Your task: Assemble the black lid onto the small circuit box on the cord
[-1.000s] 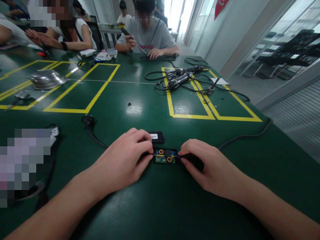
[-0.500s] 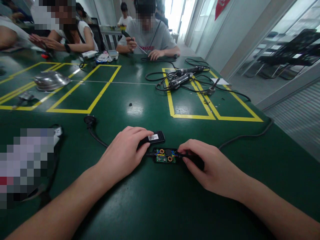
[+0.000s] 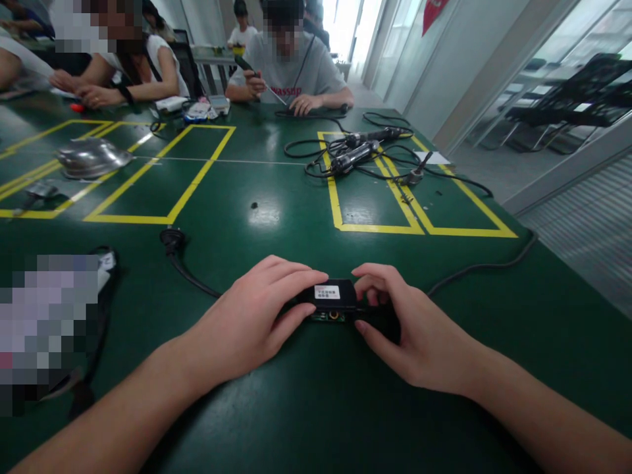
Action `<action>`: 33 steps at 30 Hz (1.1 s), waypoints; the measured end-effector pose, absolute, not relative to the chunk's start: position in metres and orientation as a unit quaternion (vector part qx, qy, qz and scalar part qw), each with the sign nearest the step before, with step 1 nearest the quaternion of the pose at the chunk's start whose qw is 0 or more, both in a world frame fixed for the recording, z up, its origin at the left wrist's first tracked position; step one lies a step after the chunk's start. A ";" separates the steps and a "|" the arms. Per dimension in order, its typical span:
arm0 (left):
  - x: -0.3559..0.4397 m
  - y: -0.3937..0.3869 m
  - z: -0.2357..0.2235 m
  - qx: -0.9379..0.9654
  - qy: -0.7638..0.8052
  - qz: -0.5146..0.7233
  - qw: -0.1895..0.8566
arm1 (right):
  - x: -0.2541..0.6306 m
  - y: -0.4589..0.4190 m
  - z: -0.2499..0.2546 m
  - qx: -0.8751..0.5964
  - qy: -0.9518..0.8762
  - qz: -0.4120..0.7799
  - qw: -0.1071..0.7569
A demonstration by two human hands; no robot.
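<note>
Between thumb and fingers, my left hand (image 3: 259, 309) grips a black plastic cover (image 3: 340, 287) with a white label. The cover lies over most of a small black case, and a strip of green circuit board (image 3: 334, 316) with a copper coil shows along the near edge. My right hand (image 3: 405, 322) is at the case's right end, thumb and fingertips apart around the black cord there, with nothing visibly gripped. From the left side, a cord leads to a black power plug (image 3: 172, 241); another cord (image 3: 474, 270) runs off to the right.
Farther back lie black cylindrical tools with tangled cords (image 3: 355, 157). A shiny metal bowl-like part (image 3: 93, 158) sits at left, inside yellow tape marks. A pixelated object (image 3: 47, 322) lies near left. Across the table (image 3: 257, 408), a person (image 3: 291, 72) holds a screwdriver.
My left hand has moved right, bringing the cover from behind the case to over the circuit board. My right hand's finger and thumb have spread away from the cord.
</note>
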State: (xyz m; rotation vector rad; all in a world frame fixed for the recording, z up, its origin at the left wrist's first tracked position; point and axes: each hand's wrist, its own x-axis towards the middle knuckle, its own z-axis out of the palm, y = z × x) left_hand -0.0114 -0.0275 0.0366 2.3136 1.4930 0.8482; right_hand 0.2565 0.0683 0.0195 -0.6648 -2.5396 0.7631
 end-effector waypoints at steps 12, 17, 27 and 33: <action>-0.010 -0.027 0.039 0.814 0.499 0.251 0.158 | 0.252 0.071 0.014 -0.213 -0.922 0.263 0.187; -0.010 -0.027 0.037 0.815 0.502 0.246 0.153 | 0.251 0.071 0.012 -0.213 -0.917 0.275 0.198; -0.009 -0.028 0.035 0.811 0.505 0.260 0.141 | 0.250 0.070 0.018 -0.213 -0.918 0.276 0.188; -0.009 -0.029 0.037 0.804 0.518 0.248 0.154 | 0.252 0.070 0.013 -0.212 -0.914 0.278 0.206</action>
